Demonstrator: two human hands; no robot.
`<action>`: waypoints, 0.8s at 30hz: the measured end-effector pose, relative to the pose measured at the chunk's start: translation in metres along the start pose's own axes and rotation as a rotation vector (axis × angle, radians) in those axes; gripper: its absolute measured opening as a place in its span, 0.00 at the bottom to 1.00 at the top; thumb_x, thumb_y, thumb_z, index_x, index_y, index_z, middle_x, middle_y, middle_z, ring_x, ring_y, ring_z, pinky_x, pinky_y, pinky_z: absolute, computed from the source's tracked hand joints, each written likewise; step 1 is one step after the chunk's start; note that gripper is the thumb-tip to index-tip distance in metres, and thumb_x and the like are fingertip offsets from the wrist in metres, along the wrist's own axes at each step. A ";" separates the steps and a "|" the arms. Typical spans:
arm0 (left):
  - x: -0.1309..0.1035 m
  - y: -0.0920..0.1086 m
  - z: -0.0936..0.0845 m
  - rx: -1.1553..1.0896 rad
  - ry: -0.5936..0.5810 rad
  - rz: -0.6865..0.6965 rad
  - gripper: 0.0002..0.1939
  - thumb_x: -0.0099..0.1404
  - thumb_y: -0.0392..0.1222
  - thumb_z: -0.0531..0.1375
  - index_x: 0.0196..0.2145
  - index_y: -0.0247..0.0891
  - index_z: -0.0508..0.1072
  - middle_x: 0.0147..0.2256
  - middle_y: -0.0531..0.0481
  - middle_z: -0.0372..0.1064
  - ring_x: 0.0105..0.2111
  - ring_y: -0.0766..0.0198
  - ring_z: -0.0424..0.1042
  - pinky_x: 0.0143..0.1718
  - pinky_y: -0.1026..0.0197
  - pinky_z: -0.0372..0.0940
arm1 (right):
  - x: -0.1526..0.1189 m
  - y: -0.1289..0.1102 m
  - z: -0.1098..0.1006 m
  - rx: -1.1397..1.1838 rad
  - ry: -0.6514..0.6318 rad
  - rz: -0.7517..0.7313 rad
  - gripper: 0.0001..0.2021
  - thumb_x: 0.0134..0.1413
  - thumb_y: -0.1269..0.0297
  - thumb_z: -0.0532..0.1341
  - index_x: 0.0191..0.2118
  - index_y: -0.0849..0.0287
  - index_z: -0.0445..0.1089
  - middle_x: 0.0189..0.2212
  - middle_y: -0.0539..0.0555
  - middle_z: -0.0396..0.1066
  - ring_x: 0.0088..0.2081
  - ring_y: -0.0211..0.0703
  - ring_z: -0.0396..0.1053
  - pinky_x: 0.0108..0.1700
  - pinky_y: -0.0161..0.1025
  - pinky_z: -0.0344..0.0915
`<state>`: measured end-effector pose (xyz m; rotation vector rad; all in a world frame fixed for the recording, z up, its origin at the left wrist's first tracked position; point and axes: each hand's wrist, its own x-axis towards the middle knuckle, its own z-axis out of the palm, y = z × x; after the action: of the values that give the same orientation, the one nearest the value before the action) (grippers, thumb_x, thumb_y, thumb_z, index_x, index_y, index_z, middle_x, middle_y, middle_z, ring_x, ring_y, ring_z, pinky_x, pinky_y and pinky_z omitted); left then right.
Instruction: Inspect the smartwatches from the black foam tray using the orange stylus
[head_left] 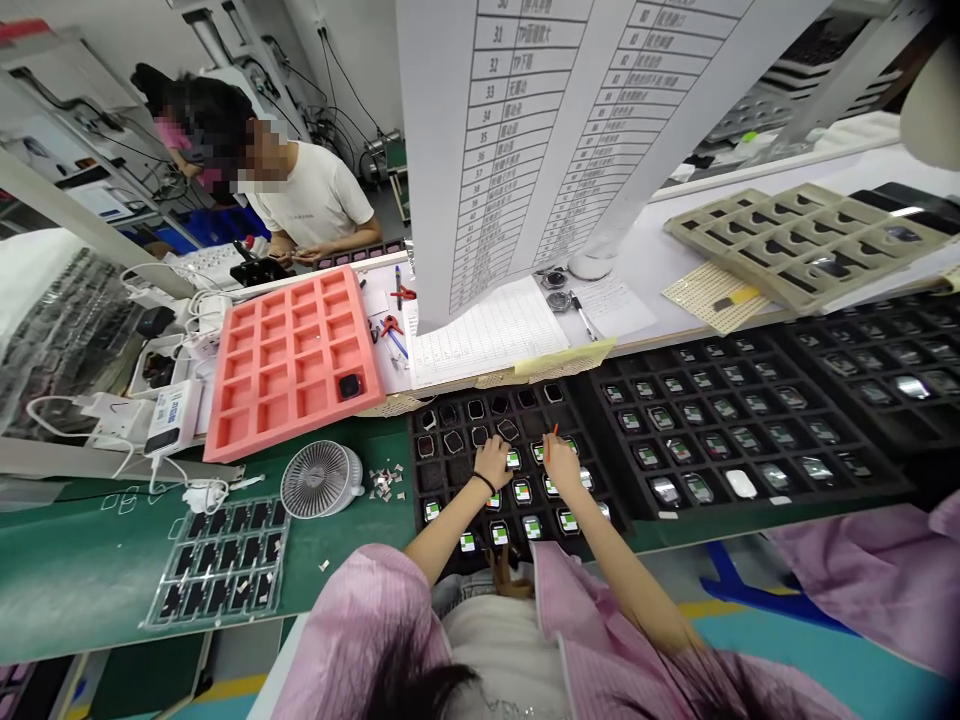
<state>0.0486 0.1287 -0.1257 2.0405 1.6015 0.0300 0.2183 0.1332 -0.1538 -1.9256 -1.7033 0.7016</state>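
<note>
A black tray (420, 470) with small square watch-like parts lies on the green mat in front of me. My left hand (492, 462) rests with curled fingers on a part (513, 459) with a green and white face in the tray's middle row. My right hand (561, 462) is just to the right of it and holds a thin orange stick (554, 436) upright over the same row. The tray's far rows hold empty black frames (475, 409); the near rows hold parts with green and white labels (499, 533).
A pink foam tray (289, 360) sits at left, a small white fan (320, 479) below it, a clear tray of black pieces (220, 562) nearer. More black trays (735, 420) stretch right. Hanging paper lists (540, 130) block the middle. Another person (307, 195) sits across.
</note>
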 end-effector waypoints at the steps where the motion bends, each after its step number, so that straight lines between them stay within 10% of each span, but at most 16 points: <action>1: 0.002 0.006 0.003 0.023 -0.017 -0.014 0.22 0.54 0.35 0.66 0.48 0.35 0.69 0.51 0.39 0.60 0.53 0.48 0.61 0.53 0.46 0.60 | -0.002 0.002 0.001 -0.015 -0.003 0.016 0.12 0.63 0.69 0.48 0.31 0.60 0.64 0.29 0.64 0.70 0.34 0.54 0.72 0.35 0.44 0.62; 11: 0.009 0.010 -0.003 -0.143 -0.016 -0.041 0.30 0.41 0.28 0.70 0.43 0.34 0.68 0.52 0.39 0.60 0.56 0.43 0.59 0.55 0.40 0.58 | -0.001 0.002 0.004 0.086 -0.097 0.068 0.11 0.63 0.60 0.58 0.44 0.62 0.69 0.40 0.54 0.71 0.40 0.42 0.71 0.43 0.45 0.69; 17: -0.015 0.003 -0.014 -0.589 0.095 -0.034 0.24 0.52 0.29 0.65 0.45 0.37 0.61 0.46 0.42 0.66 0.43 0.59 0.72 0.41 0.55 0.70 | 0.002 -0.001 -0.001 0.267 -0.175 0.154 0.11 0.62 0.61 0.59 0.45 0.62 0.69 0.39 0.53 0.71 0.36 0.40 0.72 0.38 0.42 0.71; 24: -0.052 0.022 -0.063 -1.013 0.206 0.036 0.24 0.59 0.34 0.62 0.50 0.38 0.56 0.43 0.42 0.70 0.34 0.64 0.75 0.25 0.68 0.66 | 0.001 -0.032 -0.029 0.642 -0.181 0.191 0.18 0.59 0.48 0.55 0.37 0.60 0.66 0.20 0.46 0.65 0.17 0.36 0.65 0.17 0.33 0.58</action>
<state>0.0316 0.1037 -0.0471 1.2743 1.2460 0.8942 0.2135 0.1372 -0.1107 -1.5992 -1.1806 1.3390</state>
